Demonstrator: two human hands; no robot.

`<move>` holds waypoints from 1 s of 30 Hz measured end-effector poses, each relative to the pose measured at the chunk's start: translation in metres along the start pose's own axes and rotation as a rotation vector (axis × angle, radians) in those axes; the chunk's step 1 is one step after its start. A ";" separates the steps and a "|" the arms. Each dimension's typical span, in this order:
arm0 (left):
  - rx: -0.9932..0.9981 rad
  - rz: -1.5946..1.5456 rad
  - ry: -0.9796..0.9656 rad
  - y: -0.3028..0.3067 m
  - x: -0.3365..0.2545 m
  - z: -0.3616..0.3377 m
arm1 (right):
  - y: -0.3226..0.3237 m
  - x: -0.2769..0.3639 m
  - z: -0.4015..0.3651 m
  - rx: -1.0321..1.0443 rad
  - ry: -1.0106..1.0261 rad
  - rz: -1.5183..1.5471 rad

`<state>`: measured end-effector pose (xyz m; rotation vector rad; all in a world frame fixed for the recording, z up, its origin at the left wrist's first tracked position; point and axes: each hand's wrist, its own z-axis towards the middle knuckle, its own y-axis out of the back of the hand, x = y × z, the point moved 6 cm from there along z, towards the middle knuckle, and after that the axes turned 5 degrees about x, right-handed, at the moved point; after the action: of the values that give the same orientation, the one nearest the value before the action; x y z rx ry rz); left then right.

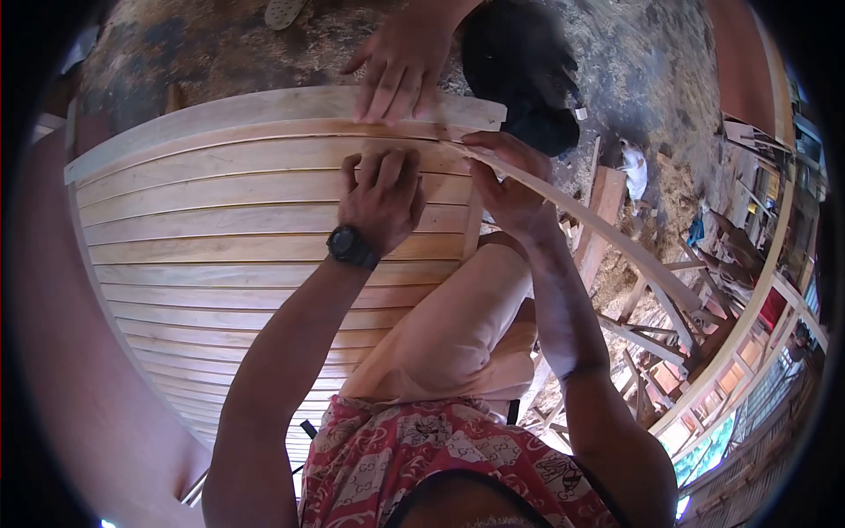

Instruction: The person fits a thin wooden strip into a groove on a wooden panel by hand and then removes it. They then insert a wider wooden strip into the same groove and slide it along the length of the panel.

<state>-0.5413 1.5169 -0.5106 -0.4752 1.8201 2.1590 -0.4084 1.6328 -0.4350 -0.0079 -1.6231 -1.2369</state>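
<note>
The slatted wooden panel (220, 220) of pale curved boards filled the view's left side. The left hand (380, 198) pressed on it, fingers bent, holding nothing. The right hand (510, 189) gripped a thin wooden strip (629, 253) at the panel's upper edge; the strip ran off toward the lower right. A co-worker's hand (400, 66) lay flat on the top board. Sawdust covered the floor (220, 44), and wooden frames (669, 334) stood on the right.

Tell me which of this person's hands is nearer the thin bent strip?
Right. The right hand holds the strip; the left hand lies on the slats, just left of the strip's end.
</note>
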 end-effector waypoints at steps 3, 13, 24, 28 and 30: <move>0.018 -0.009 0.004 -0.001 0.000 -0.001 | -0.004 -0.006 -0.004 -0.036 -0.055 0.063; -0.018 -0.029 0.004 -0.002 0.002 -0.002 | -0.003 -0.011 -0.011 -0.047 -0.165 0.144; -0.021 -0.023 -0.016 -0.001 0.000 0.000 | -0.007 -0.024 -0.048 0.081 -0.447 -0.075; 0.005 -0.017 -0.015 -0.003 0.001 0.001 | -0.018 -0.022 -0.085 0.210 -0.590 -0.114; 0.010 0.003 -0.012 -0.004 0.000 0.000 | -0.024 -0.026 -0.105 0.216 -0.546 -0.147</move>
<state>-0.5397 1.5175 -0.5146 -0.4560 1.8260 2.1489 -0.3359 1.5620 -0.4788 -0.1009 -2.2601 -1.2283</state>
